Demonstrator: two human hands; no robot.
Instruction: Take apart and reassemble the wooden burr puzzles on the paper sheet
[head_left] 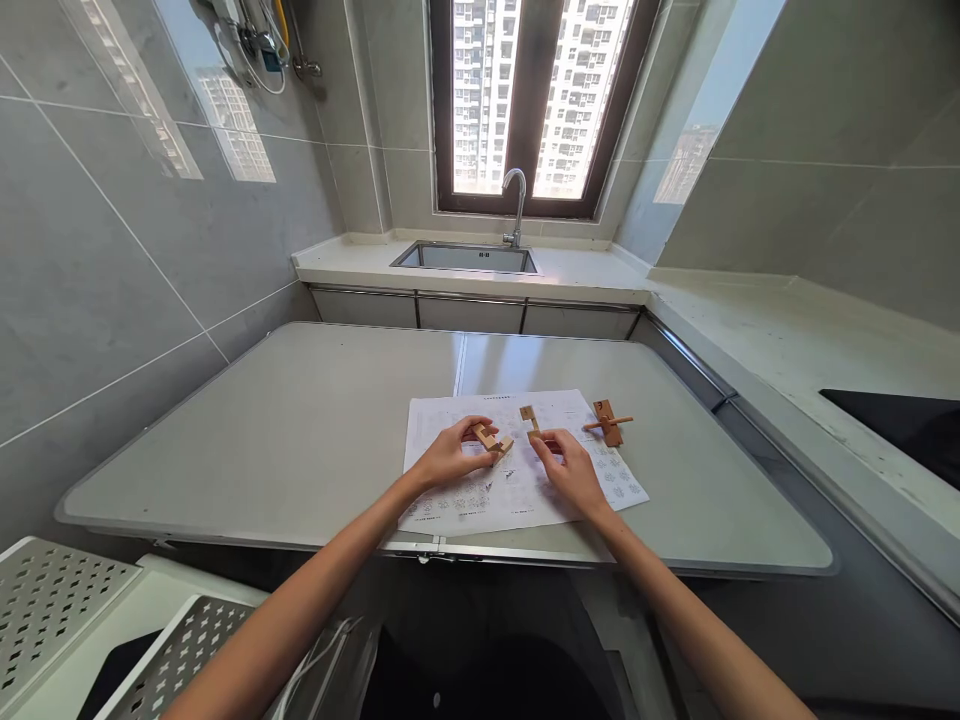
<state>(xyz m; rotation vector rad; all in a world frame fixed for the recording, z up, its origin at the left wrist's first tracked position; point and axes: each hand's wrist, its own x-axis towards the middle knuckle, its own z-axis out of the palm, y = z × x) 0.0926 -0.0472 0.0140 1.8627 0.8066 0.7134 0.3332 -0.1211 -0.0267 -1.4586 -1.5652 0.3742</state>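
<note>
Over the printed paper sheet, my left hand is closed on a notched light wooden puzzle piece, held between thumb and fingertips. To its right, my right hand pinches the lower end of a second, slimmer notched wooden puzzle piece, which stands up from the fingers. The two pieces are a small gap apart. At the sheet's right edge lies a darker brown wooden assembly, a flat plate with a thin stick across it.
A pale folding table with a centre seam carries the sheet. Behind it are a counter with a sink and a tap beneath a window. Perforated white panels stand at the lower left. A ledge runs along the right.
</note>
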